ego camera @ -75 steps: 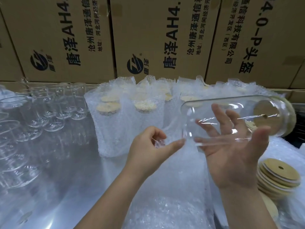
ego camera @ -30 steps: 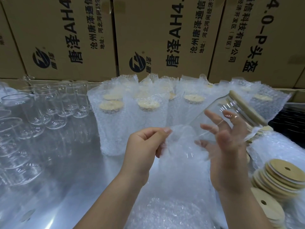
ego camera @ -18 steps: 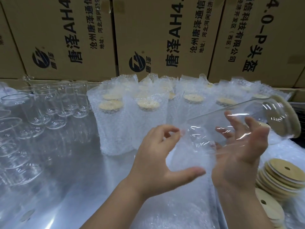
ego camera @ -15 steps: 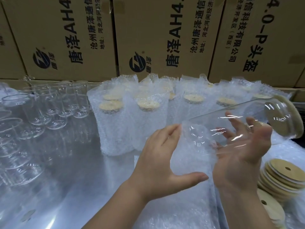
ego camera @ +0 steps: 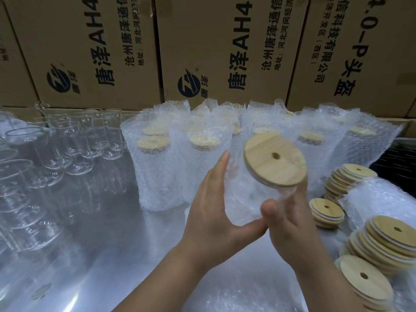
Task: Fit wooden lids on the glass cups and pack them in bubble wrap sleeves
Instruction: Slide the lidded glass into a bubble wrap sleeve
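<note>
Above steel table (ego camera: 101, 244), centre-right: glass cup (ego camera: 284, 190) sits in bubble wrap sleeve (ego camera: 243, 199), wooden lid (ego camera: 275, 161) fitted. L hand (ego camera: 213, 212) fingers and thumb wrap sleeve; R hand (ego camera: 290, 228) grips cup below lid. Est.: glass rigid, fragile, slick; wrap soft. Hold body, not lid.

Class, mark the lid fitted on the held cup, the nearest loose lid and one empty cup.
Fitted lid (ego camera: 275, 164), head view, top face.
Nearest loose lid (ego camera: 369, 287), head view, top face.
Empty cup (ego camera: 110, 140), head view, side wall.
</note>
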